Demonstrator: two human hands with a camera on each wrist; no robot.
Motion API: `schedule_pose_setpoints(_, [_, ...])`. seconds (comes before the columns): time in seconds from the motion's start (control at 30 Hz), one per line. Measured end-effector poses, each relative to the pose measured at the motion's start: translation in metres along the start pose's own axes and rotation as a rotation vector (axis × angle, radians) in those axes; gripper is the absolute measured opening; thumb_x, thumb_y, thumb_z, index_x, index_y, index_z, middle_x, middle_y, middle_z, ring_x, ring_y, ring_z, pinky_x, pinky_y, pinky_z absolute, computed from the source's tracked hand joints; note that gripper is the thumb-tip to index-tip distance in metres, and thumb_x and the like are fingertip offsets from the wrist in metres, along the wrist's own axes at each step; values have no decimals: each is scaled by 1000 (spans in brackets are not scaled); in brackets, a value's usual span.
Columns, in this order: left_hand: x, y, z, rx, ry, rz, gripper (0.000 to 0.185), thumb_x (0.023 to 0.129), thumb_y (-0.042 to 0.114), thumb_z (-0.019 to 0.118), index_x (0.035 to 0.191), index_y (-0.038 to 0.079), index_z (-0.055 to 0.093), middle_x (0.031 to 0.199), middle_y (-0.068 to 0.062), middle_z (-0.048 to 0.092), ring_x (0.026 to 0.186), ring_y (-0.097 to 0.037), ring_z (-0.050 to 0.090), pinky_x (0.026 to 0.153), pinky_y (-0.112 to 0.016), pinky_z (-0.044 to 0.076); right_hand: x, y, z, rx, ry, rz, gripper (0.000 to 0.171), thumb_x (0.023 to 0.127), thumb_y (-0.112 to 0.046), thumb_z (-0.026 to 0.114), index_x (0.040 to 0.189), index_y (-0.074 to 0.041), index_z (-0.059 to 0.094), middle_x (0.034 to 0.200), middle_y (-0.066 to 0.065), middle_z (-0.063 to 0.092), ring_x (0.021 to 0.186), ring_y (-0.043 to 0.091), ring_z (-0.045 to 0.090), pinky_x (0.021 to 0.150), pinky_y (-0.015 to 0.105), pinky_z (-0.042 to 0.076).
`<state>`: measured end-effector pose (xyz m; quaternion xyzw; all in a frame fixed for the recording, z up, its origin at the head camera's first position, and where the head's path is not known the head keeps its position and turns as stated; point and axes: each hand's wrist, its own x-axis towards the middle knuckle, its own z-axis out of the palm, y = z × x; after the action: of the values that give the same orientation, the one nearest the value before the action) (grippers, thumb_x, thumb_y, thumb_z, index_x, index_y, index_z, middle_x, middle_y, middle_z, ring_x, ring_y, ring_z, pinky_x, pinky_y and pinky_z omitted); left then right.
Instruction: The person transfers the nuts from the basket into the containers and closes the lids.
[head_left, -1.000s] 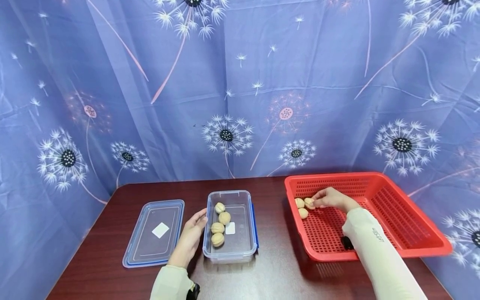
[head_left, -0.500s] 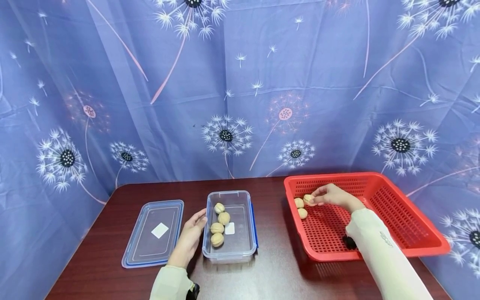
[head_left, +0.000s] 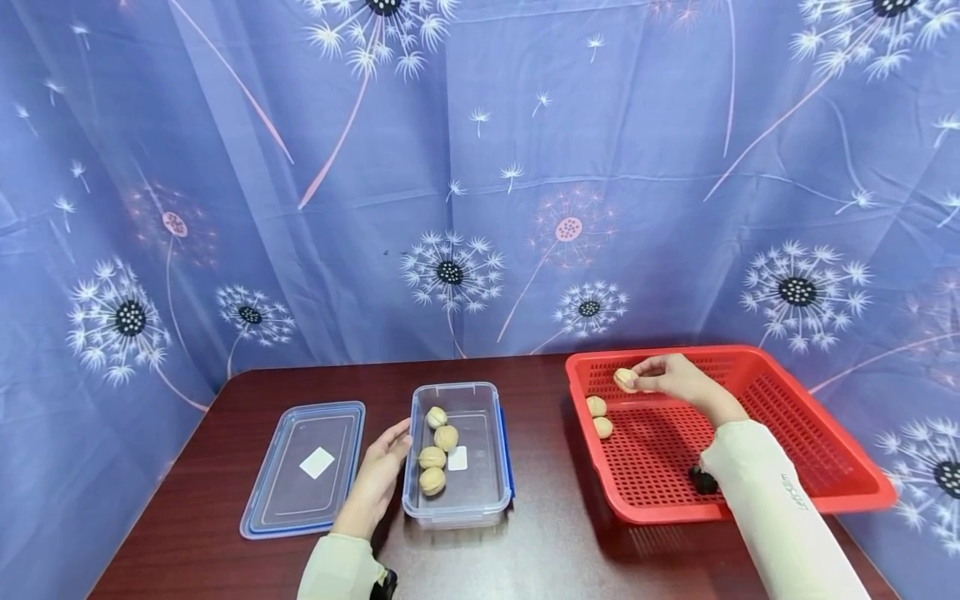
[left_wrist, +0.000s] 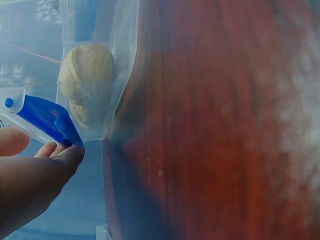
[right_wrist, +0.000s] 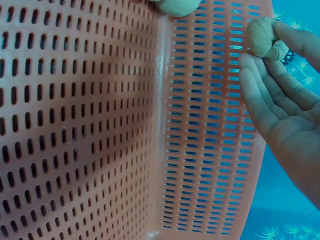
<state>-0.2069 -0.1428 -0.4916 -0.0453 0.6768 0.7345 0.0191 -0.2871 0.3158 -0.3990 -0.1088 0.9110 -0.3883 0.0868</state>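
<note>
My right hand [head_left: 678,383] pinches a walnut [head_left: 624,380] between thumb and fingertips, raised at the far left of the red basket [head_left: 618,504]. In the right wrist view the same walnut [right_wrist: 261,37] shows at the fingertips. Two more walnuts [head_left: 596,406] lie on the basket floor by its left wall. My left hand [head_left: 378,475] rests along the left side of a clear plastic box [head_left: 480,425], its fingers loosely extended. The left wrist view has its fingertips against the box's blue latch flap [left_wrist: 47,117]. Several walnuts [head_left: 432,457] lie in a row inside the box.
A clear lid [head_left: 300,500] with a blue rim lies flat on the dark wooden table [head_left: 540,550], left of the left hand. Another blue latch [head_left: 507,458] hangs at the box's right side. Behind the table hangs a blue dandelion-print curtain [head_left: 510,192].
My right hand has lifted one walnut from beside the other two in the basket, up toward the back rim. The left hand stays at the box.
</note>
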Motion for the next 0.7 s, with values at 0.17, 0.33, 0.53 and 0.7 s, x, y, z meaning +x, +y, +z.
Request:
schedule_pose_setpoints(0.17, [0,1,0,-3,-2,-11,43,101,2,39,142,-10,34,145,-31,36,135,-36,32,116,-49,21,0,-6,-3,-22,63,-18,39,90,-24,67,114,7,62,107,18,67,99,26,61,83,38,50])
schedule_pose_setpoints(0.33, [0,2,0,-2,-3,-9,44,101,3,39,142,-10,34,145,-32,35,136,-37,31,116,-49,19,1,-17,-3,-8,107,-61,37,90,-25,68,112,5,64,105,15,68,97,22,61,83,34,50])
schedule_pose_setpoints(0.53, [0,2,0,7,5,-22,43,101,3,39,142,-10,35,145,-31,35,136,-37,31,116,-49,20,5,-38,-1,19,113,-90,38,89,-24,69,113,5,64,105,17,68,95,21,64,81,31,51])
schedule_pose_setpoints(0.7, [-1,2,0,10,7,-20,43,101,3,39,142,-10,35,145,-32,36,135,-38,32,115,-50,21,9,-53,2,26,134,-106,37,89,-24,70,113,4,64,103,16,68,93,18,65,78,27,51])
